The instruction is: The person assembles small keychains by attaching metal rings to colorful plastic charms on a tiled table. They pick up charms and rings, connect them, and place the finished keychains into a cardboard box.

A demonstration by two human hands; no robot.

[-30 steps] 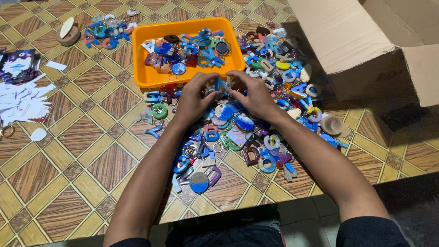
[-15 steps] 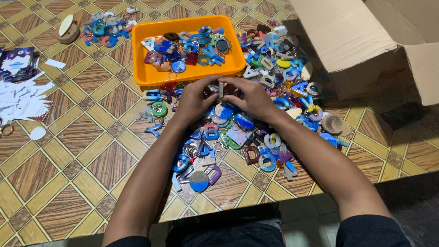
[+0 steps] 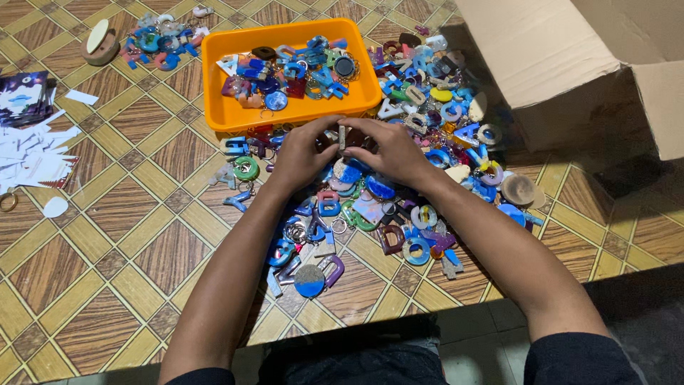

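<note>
At the centre of the frame, my left hand [image 3: 303, 153] and right hand [image 3: 388, 150] meet over a heap of resin letter keychains [image 3: 370, 207], just below the lower rim of the orange tray [image 3: 221, 114]. The fingertips of both hands are closed around 1 small dark piece [image 3: 343, 137], held upright between them; its exact shape is too small to tell. I judge this the handling of a single charm, picked from the pile and worked between both hands. The next move likely calls for a steady pinch and a short carry up into the tray, which already holds a loose scatter of pieces. An open cardboard box [image 3: 563, 64] sits at upper right, and white paper cut-outs [image 3: 35, 153] lie at the left edge.
</note>
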